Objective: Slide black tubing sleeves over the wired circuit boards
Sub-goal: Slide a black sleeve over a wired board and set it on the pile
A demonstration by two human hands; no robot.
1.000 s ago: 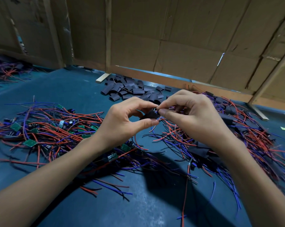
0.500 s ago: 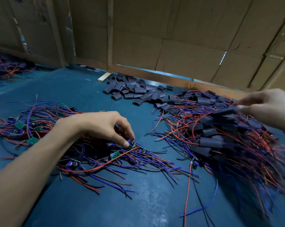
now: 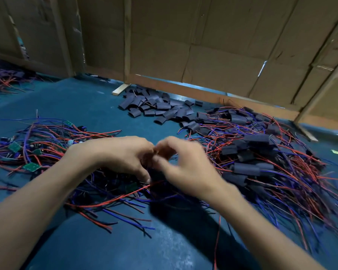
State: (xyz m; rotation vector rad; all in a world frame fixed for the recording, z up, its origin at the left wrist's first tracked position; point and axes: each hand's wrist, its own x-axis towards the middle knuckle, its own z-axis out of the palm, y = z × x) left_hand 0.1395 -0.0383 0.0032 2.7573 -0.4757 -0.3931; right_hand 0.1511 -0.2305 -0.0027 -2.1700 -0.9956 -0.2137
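left hand (image 3: pixel 113 154) & right hand (image 3: pixel 185 164) meet mid-frame, fingertips touching or nearly so, both blurred. fingers of both curled inward toward a dark patch between them; can't tell what's pinched, if anything, or whether either hand actually grips. both hover just above the near edge of the bare-board pile, forearms coming in from near left & near right.

directly under the hands: tangle of red/blue wires w/ a green circuit board (image 3: pixel 131 187) partly shadowed, one long red wire (image 3: pixel 113 199) running near-left from under them.

left of the hands: pile of unsleeved wired circuit boards (image 3: pixel 31 151), small green boards showing among red, blue & purple leads, spread over the blue surface (image 3: pixel 98 248).

right of the hands: bigger pile of sleeved boards (image 3: pixel 261 158), black tubes on the boards, wires fanning out near & right.

far, centre: heap of loose black tubing sleeves (image 3: pixel 156 108), short flattened pieces, far end right by a pale wood offcut (image 3: pixel 121 89), right end running into the sleeved pile.

far left corner: another wire bundle (image 3: pixel 4 78), well apart from the rest.

behind it all: cardboard wall (image 3: pixel 203 45) w/ wood battens, standing at the far edge of the surface. small pale-green scrap (image 3: pixel 335 152) on the surface at far right.
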